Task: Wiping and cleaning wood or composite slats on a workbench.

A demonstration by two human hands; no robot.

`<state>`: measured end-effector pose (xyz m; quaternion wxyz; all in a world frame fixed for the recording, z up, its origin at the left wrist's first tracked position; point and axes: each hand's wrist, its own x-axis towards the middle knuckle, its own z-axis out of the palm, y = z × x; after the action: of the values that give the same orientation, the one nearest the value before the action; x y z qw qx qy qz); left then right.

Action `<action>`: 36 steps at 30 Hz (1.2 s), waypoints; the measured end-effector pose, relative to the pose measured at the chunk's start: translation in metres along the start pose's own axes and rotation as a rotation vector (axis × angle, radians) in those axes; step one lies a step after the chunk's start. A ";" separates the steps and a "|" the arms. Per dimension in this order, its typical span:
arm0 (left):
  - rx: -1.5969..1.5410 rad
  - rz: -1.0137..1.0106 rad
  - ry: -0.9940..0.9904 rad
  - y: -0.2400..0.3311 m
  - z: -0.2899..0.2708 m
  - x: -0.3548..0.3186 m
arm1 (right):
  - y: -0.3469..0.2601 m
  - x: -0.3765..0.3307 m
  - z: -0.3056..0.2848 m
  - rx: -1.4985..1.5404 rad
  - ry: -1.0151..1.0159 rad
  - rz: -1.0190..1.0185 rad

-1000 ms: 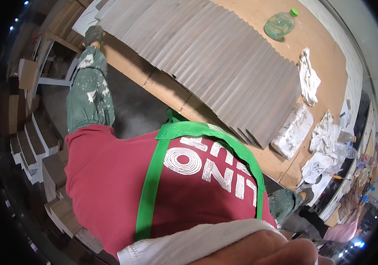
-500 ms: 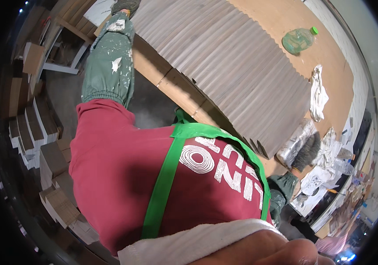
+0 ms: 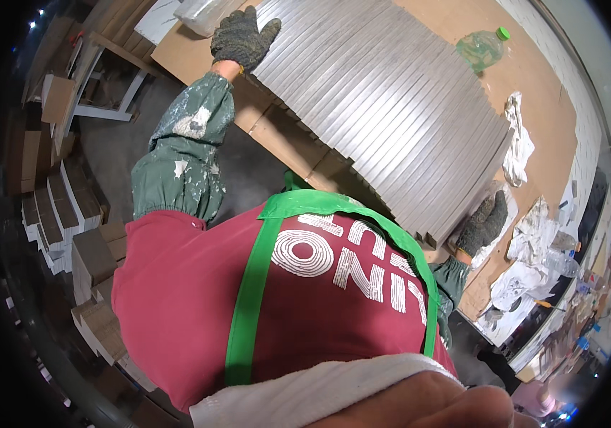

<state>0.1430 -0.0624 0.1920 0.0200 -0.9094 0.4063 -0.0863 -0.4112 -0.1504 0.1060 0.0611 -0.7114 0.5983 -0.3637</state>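
A long row of thin grey boards or strips [image 3: 377,93], packed tightly face to face, lies across the table. My left hand [image 3: 243,41], in a dark knitted glove, is at the row's far left end with its fingers spread, touching the end strips. At the near right end, my right hand [image 3: 484,225] in a matching glove lies against the row, fingers stretched along it. Neither hand is wrapped round anything. A plastic-wrapped block [image 3: 202,16] sits just left of my left hand. Something pale and shiny [image 3: 494,242] shows partly behind my right hand.
On the brown tabletop [image 3: 533,78], a green-capped clear bottle [image 3: 481,50] lies beyond the row. White rags [image 3: 516,143] and crumpled white cloths [image 3: 532,232] are to the right. Stacked cartons [image 3: 95,267] stand on the floor at left, near a wooden frame table [image 3: 102,113].
My left hand has moved nearer and rightward onto the row's end. My right hand has come up against the other end. The strips have shifted and now catch more light.
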 end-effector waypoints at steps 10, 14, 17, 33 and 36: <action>-0.210 0.712 -0.160 0.103 -0.021 -0.057 | 0.023 -0.013 -0.032 0.337 0.172 0.268; -0.305 1.213 -0.102 0.163 -0.018 -0.126 | 0.044 -0.027 -0.026 1.011 0.274 0.325; -0.336 1.280 -0.176 0.185 -0.023 -0.142 | 0.070 -0.016 -0.043 1.383 0.189 0.507; -0.272 0.782 0.094 0.110 -0.017 -0.006 | 0.011 -0.005 -0.082 0.878 -0.256 0.337; 0.009 0.392 0.106 0.050 0.033 0.071 | 0.010 -0.008 -0.094 0.876 -0.355 0.655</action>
<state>0.1583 -0.1492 0.1643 0.0191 -0.8071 0.5756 -0.1304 -0.4755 -0.1129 0.1655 0.5592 -0.4473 0.5615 -0.4146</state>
